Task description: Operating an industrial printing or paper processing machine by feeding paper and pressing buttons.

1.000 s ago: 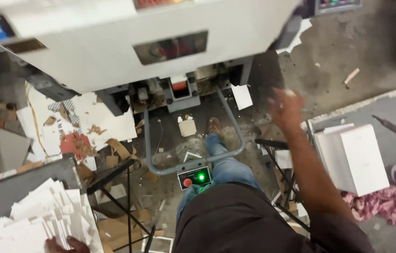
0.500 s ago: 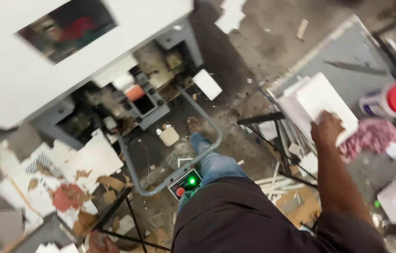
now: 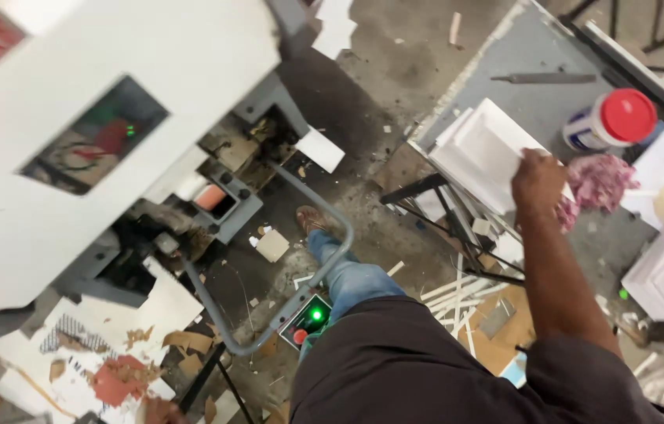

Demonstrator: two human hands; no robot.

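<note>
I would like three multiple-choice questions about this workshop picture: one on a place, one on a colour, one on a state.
1. Where does the person's right hand rest?
A. on the stack of white cardboard sheets on the grey metal table
B. on the bent grey metal bar
C. on the floor

2. What colour is the lid of the round white plastic jar?
A. blue
B. red
C. yellow

3. What is the state of the small control box on the bent grey metal bar?
A. dark
B. covered by paper
C. its green lamp is lit

Answers:
1 A, the fingers lie on the sheets' edge.
2 B, the lid shows plainly red.
3 C, a green light glows beside a red button.

The left hand is barely visible at the bottom edge.
</note>
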